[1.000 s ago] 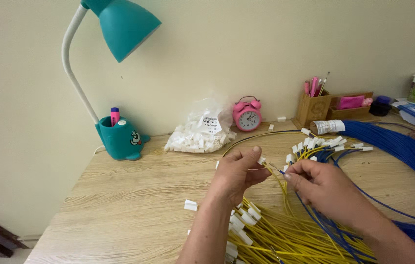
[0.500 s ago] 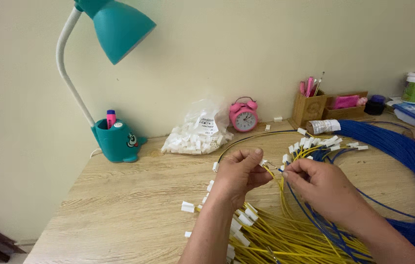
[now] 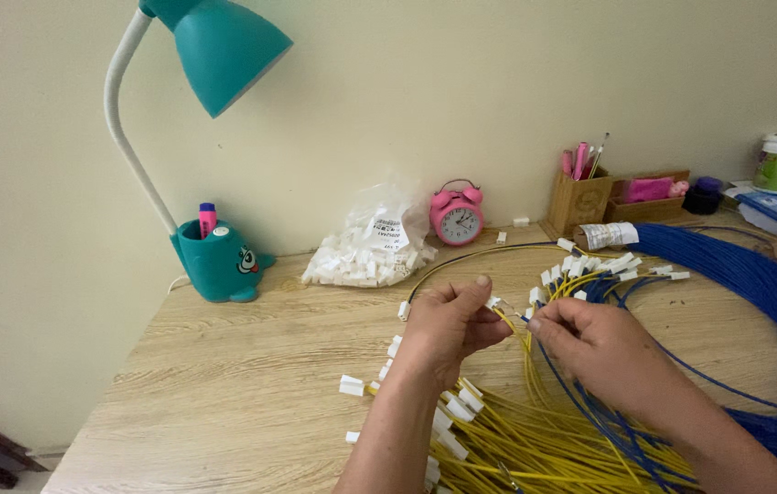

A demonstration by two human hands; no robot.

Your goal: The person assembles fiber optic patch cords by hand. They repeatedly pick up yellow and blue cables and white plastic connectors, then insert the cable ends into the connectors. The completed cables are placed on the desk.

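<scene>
Head view: over a wooden desk (image 3: pixel 224 384), the left hand (image 3: pixel 448 325) pinches a small white connector (image 3: pixel 494 302) while the right hand (image 3: pixel 589 343), fingers closed, holds a yellow wire (image 3: pixel 535 366) end pointing leftward at it, nearly touching; the wire trails down toward the bundle below.

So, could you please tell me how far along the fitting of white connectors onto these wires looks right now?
Many yellow wires on the wooden desk already carry white connectors. The left hand pinches a white connector while the right hand brings a wire end up to it. A big coil of blue wires and a clear bag of connectors remain, so much seems left.
</scene>
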